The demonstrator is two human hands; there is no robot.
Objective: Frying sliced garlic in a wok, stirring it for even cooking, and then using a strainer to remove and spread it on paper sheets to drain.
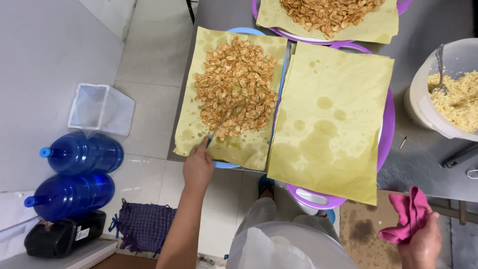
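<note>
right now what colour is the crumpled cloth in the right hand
Pink crumpled cloth, gripped by the right hand; head view.

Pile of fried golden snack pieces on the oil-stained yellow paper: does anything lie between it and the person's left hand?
Nothing visible: the left hand rests on the oil-stained yellow paper, just below the pile of fried golden snack pieces.

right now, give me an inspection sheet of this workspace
surface: steel table, oil-stained yellow papers over trays
job's things: heap of fried snack pieces on the blue tray's paper; bare stained paper on the purple tray
clutter: bucket of crumbly mix with a spoon; second heaped tray at the far edge
grips: left hand on the paper's near edge; right hand clutching a pink cloth
cables: nothing seen
surroundings: two blue water jugs, clear bin, purple mat on tiled floor
</note>
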